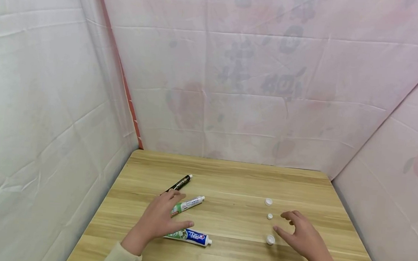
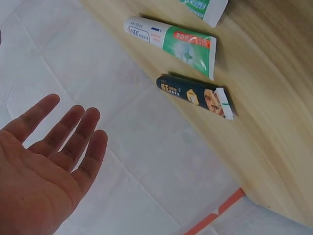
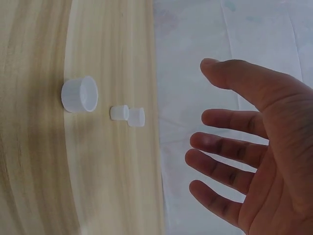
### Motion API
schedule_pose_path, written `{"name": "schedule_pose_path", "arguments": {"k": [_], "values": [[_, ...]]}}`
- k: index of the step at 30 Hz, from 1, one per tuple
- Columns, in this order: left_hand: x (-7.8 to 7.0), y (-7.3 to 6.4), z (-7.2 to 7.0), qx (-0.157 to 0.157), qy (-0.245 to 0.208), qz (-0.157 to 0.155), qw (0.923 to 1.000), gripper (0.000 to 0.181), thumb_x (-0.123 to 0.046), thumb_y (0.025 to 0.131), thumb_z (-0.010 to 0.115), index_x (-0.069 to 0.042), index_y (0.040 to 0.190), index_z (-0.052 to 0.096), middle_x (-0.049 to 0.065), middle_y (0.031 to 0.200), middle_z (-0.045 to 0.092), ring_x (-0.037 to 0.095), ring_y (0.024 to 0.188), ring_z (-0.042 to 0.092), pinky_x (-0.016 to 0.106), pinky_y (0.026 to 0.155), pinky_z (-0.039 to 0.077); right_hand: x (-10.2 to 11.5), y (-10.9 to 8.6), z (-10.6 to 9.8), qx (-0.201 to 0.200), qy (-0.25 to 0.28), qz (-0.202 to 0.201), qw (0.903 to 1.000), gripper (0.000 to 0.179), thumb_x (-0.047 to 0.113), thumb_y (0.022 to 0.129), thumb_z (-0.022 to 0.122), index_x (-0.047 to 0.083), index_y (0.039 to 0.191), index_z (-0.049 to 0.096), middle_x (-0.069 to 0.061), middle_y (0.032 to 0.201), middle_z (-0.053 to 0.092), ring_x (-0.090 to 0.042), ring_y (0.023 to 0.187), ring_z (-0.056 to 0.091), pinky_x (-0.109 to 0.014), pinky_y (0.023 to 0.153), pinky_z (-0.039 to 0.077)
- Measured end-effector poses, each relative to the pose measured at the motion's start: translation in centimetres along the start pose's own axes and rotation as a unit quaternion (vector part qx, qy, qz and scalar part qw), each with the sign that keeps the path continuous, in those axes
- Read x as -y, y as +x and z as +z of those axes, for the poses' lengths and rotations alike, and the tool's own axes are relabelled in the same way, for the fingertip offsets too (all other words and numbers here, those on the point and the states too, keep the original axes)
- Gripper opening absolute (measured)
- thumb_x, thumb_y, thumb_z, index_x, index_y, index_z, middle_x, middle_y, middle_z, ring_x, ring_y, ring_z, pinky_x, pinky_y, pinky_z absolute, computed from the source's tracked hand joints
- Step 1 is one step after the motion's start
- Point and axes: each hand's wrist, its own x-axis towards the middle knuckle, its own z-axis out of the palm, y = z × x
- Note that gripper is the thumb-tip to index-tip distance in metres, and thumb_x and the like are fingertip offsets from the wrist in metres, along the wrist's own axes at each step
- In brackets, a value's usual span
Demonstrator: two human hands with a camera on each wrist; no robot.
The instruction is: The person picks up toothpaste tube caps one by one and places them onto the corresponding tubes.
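Observation:
Three toothpaste tubes lie on the left of the table in the head view: a black tube [image 1: 179, 184] at the back, a white-and-green tube [image 1: 192, 203] in the middle and a blue-and-green tube [image 1: 197, 237] in front. Their narrow ends, with no caps on, point right. Over them hovers my left hand [image 1: 162, 215], fingers spread and holding nothing; it partly hides the tubes. On the right, three white caps stand in a column: a rear cap [image 1: 268, 201], a small middle cap [image 1: 270, 216] and a front cap [image 1: 270, 239]. Beside them my right hand [image 1: 301, 234] is held with relaxed fingers, gripping nothing.
The wood-grain table [image 1: 238, 180] is enclosed by pale printed cloth at the back [image 1: 245, 116], left [image 1: 51, 117] and right [image 1: 401, 158]. A red strip [image 1: 131, 106] runs down the back left corner. Table surface lies between the tubes and the caps.

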Motion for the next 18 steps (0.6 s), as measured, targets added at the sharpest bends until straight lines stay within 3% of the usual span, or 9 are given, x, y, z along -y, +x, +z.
{"name": "schedule_pose_path", "arguments": {"k": [5, 11, 18], "values": [[-0.1, -0.1, 0.5, 0.009, -0.006, 0.005, 0.9999, 0.096, -0.089, 0.081, 0.063, -0.016, 0.143, 0.068, 0.006, 0.141, 0.066, 0.030, 0.132, 0.062, 0.058, 0.111, 0.048, -0.2, 0.0, 0.3, 0.005, 0.008, 0.005, 0.9999, 0.050, 0.042, 0.092, 0.083, 0.005, 0.124, 0.073, -0.010, 0.120, 0.071, -0.032, 0.105, 0.069, -0.047, 0.078, 0.058], [0.0, -0.4, 1.2, 0.003, -0.013, 0.034, 0.9993, 0.087, -0.079, 0.082, 0.074, -0.017, 0.143, 0.068, 0.002, 0.137, 0.067, 0.024, 0.125, 0.063, 0.052, 0.107, 0.052, -0.7, -0.1, 0.9, 0.006, 0.007, 0.007, 0.9999, 0.053, 0.045, 0.091, 0.084, 0.005, 0.124, 0.073, -0.009, 0.121, 0.071, -0.029, 0.104, 0.069, -0.045, 0.078, 0.057], [-0.1, -0.7, 2.0, 0.016, -0.016, 0.052, 0.9984, 0.083, -0.074, 0.083, 0.077, -0.019, 0.144, 0.067, -0.002, 0.136, 0.065, 0.018, 0.124, 0.062, 0.047, 0.105, 0.054, -0.9, -0.2, 1.2, 0.018, 0.012, 0.012, 0.9997, 0.050, 0.041, 0.090, 0.085, 0.005, 0.123, 0.073, -0.010, 0.120, 0.070, -0.029, 0.104, 0.069, -0.044, 0.077, 0.057]]}}
